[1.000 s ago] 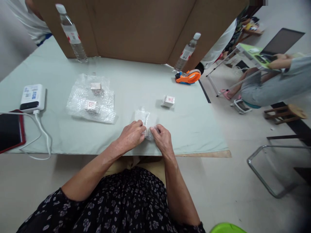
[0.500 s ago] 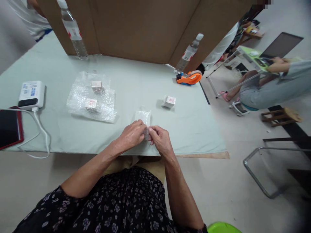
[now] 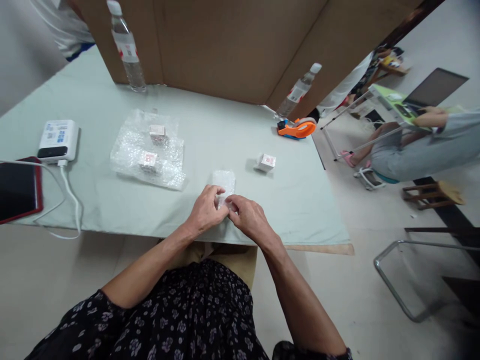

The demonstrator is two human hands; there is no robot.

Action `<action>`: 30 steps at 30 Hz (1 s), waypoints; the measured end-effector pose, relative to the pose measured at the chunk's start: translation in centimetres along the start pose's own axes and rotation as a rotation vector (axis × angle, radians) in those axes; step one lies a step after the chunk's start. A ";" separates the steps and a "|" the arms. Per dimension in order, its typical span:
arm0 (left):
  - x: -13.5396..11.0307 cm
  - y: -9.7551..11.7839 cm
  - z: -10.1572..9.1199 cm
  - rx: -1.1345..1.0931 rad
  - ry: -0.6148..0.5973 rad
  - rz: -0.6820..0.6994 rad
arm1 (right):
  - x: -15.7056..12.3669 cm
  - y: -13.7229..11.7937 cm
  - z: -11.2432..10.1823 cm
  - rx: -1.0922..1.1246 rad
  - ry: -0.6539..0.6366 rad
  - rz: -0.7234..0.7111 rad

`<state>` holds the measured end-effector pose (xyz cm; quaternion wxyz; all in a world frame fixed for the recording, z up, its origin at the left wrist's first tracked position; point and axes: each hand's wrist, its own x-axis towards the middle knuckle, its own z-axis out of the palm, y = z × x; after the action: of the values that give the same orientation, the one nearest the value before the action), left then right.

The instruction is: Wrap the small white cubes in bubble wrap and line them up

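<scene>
A small piece of bubble wrap (image 3: 225, 180) lies near the table's front edge, its near end between my hands. My left hand (image 3: 206, 210) has thumb and fingers curled on its left side. From the right, my right hand (image 3: 247, 216) pinches the near end, with the fingertips of both hands almost meeting. Whatever may be inside the wrap is hidden. Right of my hands sits a small white box (image 3: 267, 162) in clear wrap. To the left, a larger bubble wrap sheet (image 3: 125, 145) carries one small box (image 3: 157, 133) and, nearer me, another small box (image 3: 149, 160).
An orange tape dispenser (image 3: 300, 128) lies at the table's right side. Two water bottles, a left bottle (image 3: 128, 52) and a right bottle (image 3: 299, 92), stand by a tall cardboard panel (image 3: 232, 45). A power bank (image 3: 59, 140) and a cabled phone (image 3: 18, 190) lie left. A person sits at right.
Both hands have shifted their grip on the bubble wrap, and my left fingers now spread around its side. The whole view has shifted slightly.
</scene>
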<state>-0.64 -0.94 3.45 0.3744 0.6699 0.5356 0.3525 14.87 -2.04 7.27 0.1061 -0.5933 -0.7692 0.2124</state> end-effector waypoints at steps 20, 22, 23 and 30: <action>0.9 0.0 0.3 0.185 -0.132 0.092 | 2.5 5.1 1.2 0.329 0.127 -0.163; 1.0 -0.2 0.3 0.218 -0.147 0.096 | 2.8 5.2 1.1 0.331 0.120 -0.147; 1.0 -0.3 0.3 0.230 -0.147 0.094 | 2.8 5.3 1.1 0.354 0.140 -0.123; 1.2 -0.7 0.6 0.233 -0.143 0.072 | 5.4 6.2 2.2 0.631 0.170 0.304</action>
<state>-0.21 0.27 2.67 0.3182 0.7512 0.5204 0.2524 17.83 3.93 2.06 0.3151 -0.6545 -0.5570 0.4027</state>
